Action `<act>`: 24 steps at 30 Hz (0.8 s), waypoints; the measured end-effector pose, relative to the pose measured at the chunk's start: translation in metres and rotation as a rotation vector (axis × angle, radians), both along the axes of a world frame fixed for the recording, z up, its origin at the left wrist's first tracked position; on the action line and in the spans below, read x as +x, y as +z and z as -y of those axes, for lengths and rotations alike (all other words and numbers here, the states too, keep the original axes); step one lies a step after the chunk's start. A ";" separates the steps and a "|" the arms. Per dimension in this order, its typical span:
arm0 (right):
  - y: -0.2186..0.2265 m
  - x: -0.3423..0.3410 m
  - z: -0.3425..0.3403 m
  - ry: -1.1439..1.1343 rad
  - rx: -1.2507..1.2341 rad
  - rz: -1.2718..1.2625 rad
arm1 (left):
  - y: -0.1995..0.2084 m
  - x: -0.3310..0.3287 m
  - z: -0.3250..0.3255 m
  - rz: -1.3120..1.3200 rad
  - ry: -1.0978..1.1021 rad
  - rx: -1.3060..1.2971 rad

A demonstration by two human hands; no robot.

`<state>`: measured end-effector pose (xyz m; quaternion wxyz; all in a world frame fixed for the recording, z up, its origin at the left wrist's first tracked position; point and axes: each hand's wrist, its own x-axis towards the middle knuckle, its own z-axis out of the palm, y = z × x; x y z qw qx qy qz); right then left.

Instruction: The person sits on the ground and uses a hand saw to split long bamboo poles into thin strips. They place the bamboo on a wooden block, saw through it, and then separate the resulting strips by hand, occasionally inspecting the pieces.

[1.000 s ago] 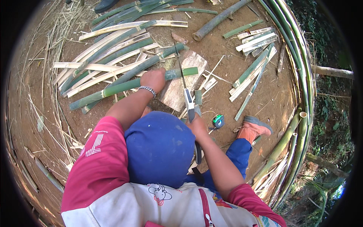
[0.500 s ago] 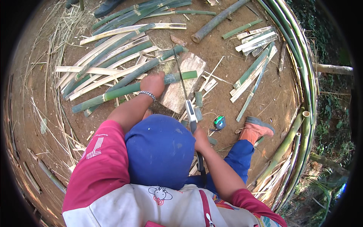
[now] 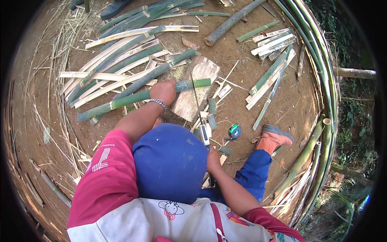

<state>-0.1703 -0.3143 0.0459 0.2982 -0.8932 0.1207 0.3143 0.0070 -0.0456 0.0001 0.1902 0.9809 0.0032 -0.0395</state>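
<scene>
My left hand (image 3: 163, 92) is closed around a green bamboo pole (image 3: 131, 99), pressing it near a flat wooden board (image 3: 203, 67). The pole's right end lies across this board. My right hand (image 3: 213, 159) grips the handle of a hand saw (image 3: 204, 134), partly hidden behind my raised blue-trousered knee (image 3: 170, 161). The saw's thin blade crosses the pole close to its right end, pointing away from me. Short cut bamboo pieces (image 3: 212, 106) lie just right of the board.
Split bamboo strips (image 3: 117, 76) are heaped at the left. A tape measure (image 3: 234, 132) sits on the soil near my orange boot (image 3: 275, 139). Stacked bamboo pieces (image 3: 275, 43) and a thick pole (image 3: 234, 22) lie farther off. Long bent bamboo poles (image 3: 322, 52) line the right side.
My right hand has pulled the saw back toward me, so its handle sits lower and less blade reaches past the pole. My left hand stays on the pole.
</scene>
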 end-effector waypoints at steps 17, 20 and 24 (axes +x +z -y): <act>-0.033 -0.002 -0.004 -0.036 0.058 -0.072 | 0.015 0.007 -0.005 -0.071 -0.009 0.005; -0.033 0.041 -0.020 -0.032 0.056 0.003 | 0.015 0.012 -0.006 -0.060 -0.006 -0.011; -0.005 0.089 -0.036 -0.014 0.142 -0.003 | 0.022 -0.003 0.003 -0.141 -0.036 -0.002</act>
